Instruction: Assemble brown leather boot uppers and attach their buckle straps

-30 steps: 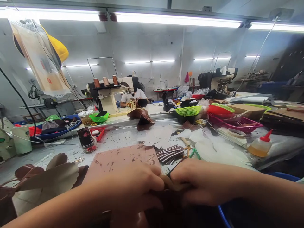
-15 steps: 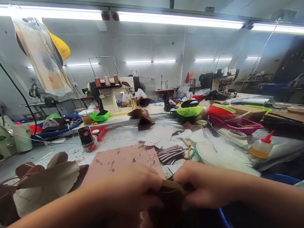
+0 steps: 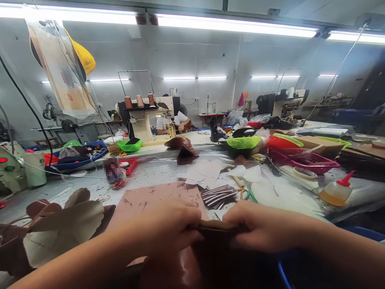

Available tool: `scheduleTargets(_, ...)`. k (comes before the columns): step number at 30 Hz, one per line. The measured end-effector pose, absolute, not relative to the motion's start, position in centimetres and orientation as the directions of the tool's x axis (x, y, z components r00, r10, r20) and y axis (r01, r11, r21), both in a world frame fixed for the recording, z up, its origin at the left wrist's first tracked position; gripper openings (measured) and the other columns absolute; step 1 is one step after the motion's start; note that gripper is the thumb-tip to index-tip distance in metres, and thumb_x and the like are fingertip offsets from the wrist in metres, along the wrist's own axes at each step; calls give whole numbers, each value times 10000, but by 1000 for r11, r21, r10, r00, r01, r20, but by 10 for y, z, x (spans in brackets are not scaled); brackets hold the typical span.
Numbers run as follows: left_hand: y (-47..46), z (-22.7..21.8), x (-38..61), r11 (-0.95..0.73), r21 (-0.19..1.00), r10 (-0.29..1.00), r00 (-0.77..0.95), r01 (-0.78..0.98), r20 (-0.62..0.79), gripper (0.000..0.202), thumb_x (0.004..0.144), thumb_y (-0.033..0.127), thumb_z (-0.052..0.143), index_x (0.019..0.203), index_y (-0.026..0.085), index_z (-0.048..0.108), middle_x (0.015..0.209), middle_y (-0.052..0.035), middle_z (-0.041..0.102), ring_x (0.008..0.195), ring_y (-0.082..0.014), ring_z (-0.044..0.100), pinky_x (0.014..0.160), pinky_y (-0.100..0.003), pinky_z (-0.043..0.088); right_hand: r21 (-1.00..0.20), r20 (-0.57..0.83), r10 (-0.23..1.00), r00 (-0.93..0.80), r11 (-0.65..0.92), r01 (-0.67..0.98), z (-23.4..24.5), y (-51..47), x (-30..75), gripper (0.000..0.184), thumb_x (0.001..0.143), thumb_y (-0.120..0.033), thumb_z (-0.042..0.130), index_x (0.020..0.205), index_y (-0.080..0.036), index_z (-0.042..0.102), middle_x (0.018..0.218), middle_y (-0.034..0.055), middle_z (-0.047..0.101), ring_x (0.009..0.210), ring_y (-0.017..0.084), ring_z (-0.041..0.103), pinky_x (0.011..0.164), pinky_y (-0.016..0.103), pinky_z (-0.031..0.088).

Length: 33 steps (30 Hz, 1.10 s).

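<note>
Both my hands grip one dark brown leather piece [image 3: 210,245] near the bottom centre. My left hand [image 3: 164,228] is closed on its left upper edge, my right hand [image 3: 258,228] is closed on its right upper edge, and the edge runs between them. The leather hangs down below my hands, glossy brown on the left. A pinkish cutting mat [image 3: 150,198] with dark marks lies on the table just beyond my hands. A bundle of dark strips [image 3: 218,196] lies right of the mat.
Cut leather pieces [image 3: 60,228] are piled at the left. Green-handled scissors [image 3: 246,194], white cut-outs [image 3: 279,192], a glue bottle [image 3: 337,190], pink and green baskets [image 3: 300,158] sit to the right. A sewing machine [image 3: 144,118] and a seated person [image 3: 177,122] are behind.
My hands have drawn slightly apart, so more of the leather's upper edge shows between them. The view has shifted a little to the left.
</note>
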<state>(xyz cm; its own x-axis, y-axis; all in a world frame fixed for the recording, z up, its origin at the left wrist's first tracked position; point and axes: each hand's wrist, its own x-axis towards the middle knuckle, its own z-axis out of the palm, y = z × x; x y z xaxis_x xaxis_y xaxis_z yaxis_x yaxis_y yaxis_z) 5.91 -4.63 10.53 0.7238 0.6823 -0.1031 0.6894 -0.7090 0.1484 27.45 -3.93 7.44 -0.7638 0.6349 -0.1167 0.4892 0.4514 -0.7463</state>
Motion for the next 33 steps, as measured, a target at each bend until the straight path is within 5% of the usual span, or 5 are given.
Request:
scheduleTargets(11,-52,104,61,-720,171,687,726,673,34,64,744,110,621,743,167,592,758,25,584,679,-116,539,614,-212,389,-676,-68,672,-738,513,529,78,-38,264,173,682,-138,657,629,-156,493,578,-74,435,560,76,395,502,178,269)
scheduleTargets(15,-53,94,60,-753,155,653,698,639,294,52,710,149,668,709,181,627,898,-20,580,863,-184,526,774,-298,416,-641,15,707,-707,550,536,76,-37,259,142,717,-134,582,618,-153,483,571,-60,433,550,85,390,511,197,264)
scheduleTargets(18,-50,85,54,-724,310,689,616,616,383,58,733,147,658,705,193,636,875,-16,559,861,-172,519,766,-295,428,-681,46,736,-676,518,518,75,-37,258,163,713,-152,552,594,-157,440,556,-57,406,549,88,370,515,196,269)
scheduleTargets(28,-34,59,50,-301,912,895,414,278,169,134,667,191,632,693,171,502,663,36,509,664,-125,479,680,-270,414,-622,78,725,-684,572,535,76,-37,252,116,721,-180,544,616,-148,509,569,-39,471,561,101,410,543,206,291)
scheduleTargets(33,-24,58,42,-335,921,828,528,199,187,212,679,279,663,651,166,485,1119,-80,528,1092,-228,442,916,-369,320,-608,111,697,-708,612,507,75,-34,257,175,744,-226,574,604,-152,499,578,-37,481,568,103,418,545,204,296)
